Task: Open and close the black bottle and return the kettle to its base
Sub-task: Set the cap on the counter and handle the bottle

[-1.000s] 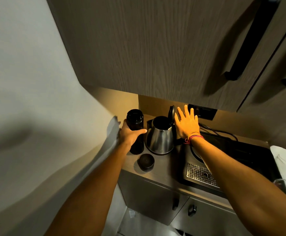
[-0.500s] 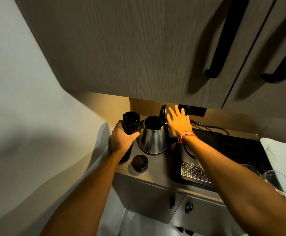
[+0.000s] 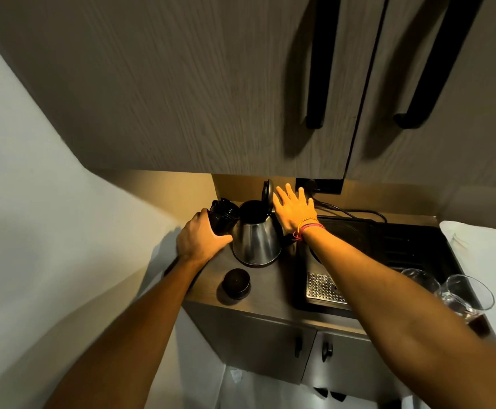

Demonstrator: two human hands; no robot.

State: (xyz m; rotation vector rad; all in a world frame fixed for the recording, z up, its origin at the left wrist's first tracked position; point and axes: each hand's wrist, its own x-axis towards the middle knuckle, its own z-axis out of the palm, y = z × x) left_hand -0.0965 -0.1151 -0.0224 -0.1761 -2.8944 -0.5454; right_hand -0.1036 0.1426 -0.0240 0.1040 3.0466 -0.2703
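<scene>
A steel kettle (image 3: 255,240) stands on the counter with its black lid (image 3: 268,192) flipped up. My right hand (image 3: 295,209), fingers spread, rests flat against the back of that lid. To the kettle's left, my left hand (image 3: 201,239) grips the black bottle (image 3: 223,215), which is uncapped and tilted toward the kettle's mouth. The bottle's round black cap (image 3: 236,283) lies on the counter in front of the kettle. The kettle's base is hidden under it or out of sight.
A black tray with a metal drip grate (image 3: 323,287) sits right of the kettle, with glasses (image 3: 465,296) at its right end. Cables (image 3: 347,212) run to a wall socket (image 3: 319,185). Overhead cabinets hang low; a wall closes the left side.
My left hand has tilted the black bottle from upright toward the kettle's opening. My right hand stays against the open lid. The view has shifted upward and back.
</scene>
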